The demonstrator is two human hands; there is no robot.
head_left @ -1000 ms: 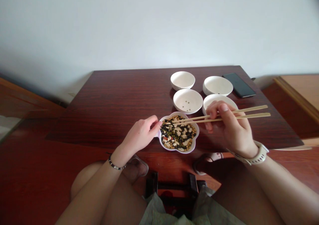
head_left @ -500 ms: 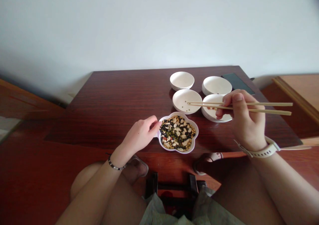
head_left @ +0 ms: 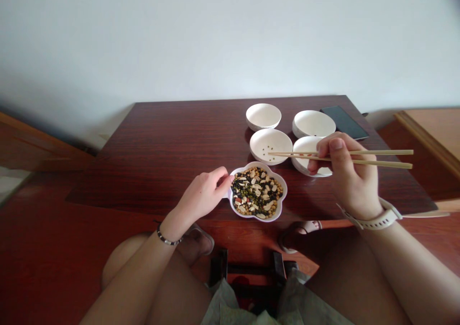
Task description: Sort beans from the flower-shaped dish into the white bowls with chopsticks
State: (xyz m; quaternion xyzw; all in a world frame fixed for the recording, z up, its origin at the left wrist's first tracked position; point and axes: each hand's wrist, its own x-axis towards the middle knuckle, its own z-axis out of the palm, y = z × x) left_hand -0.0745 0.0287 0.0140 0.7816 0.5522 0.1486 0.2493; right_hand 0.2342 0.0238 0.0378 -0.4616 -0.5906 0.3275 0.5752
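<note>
My left hand is closed on the handle side of a white flower-shaped dish at the table's front edge. The dish is full of mixed beans and peanuts. In my right hand is a pair of chopsticks, gripped level, their tips together over the near left white bowl. Several small green beans lie in that bowl. The near right bowl sits partly behind my right hand and the chopsticks; a few reddish pieces show in it.
Two more white bowls stand behind, the far left bowl and the far right bowl. A dark flat tablet-like object lies at the table's back right. The dark wooden table meets a pale wall.
My right hand and the chopsticks have shifted slightly left, and the tips have closed together over the near left bowl. My left hand stays on the dish.
</note>
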